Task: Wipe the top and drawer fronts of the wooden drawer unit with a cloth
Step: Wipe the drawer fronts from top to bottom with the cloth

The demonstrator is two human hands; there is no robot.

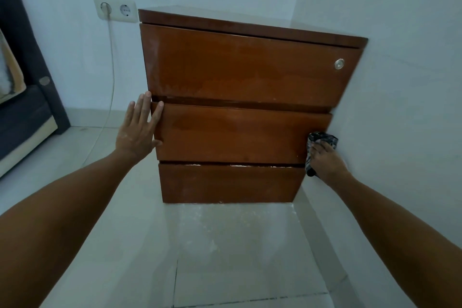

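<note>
The wooden drawer unit [240, 67] stands in a room corner, with three drawer fronts and a round metal lock on the top one. My left hand [140, 130] lies flat, fingers spread, against the left edge of the middle drawer front [235, 135], which sticks out slightly. My right hand [326, 161] presses a dark checked cloth [321, 140] against the right end of that same drawer front, next to the wall. Pale dusty streaks show on the top drawer front and along the gap above the bottom drawer [230, 182].
A white wall [400, 82] runs close along the unit's right side. A double wall socket [116, 9] with a white cable hanging to the tiled floor [225, 245] is on the left. A dark bed frame [27, 97] stands at far left.
</note>
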